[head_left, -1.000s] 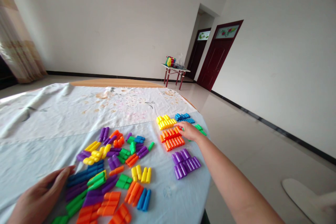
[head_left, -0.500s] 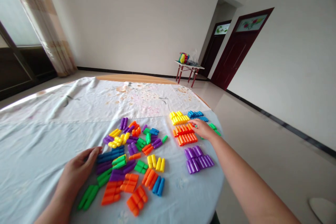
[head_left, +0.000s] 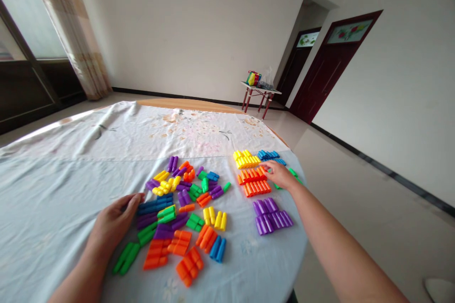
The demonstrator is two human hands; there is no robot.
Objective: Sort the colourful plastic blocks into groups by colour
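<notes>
My left hand (head_left: 115, 220) rests on the cloth, fingers curled and thumb against the index finger. Its fingertips are at the left end of long blue plastic blocks (head_left: 156, 204); whatever lies between them is hidden. My right hand (head_left: 279, 174) reaches to the right end of the upper row of orange blocks (head_left: 252, 175), with thumb and fingertips around the end block. Yellow blocks (head_left: 246, 159) and blue blocks (head_left: 269, 155) are grouped beyond it. Green blocks (head_left: 292, 172) are partly hidden behind the hand. Purple blocks (head_left: 272, 216) stand grouped nearer to me.
A loose mix of coloured blocks (head_left: 195, 222) spreads across the middle of the cloth-covered round table (head_left: 227, 289). The table's edge curves close past the purple group. Farther back, a small table (head_left: 261, 89) holds a colourful bag and a clear plastic bag.
The view has shifted slightly, so everything appears a little farther right. Both hands keep nearly the same places beside the blocks.
</notes>
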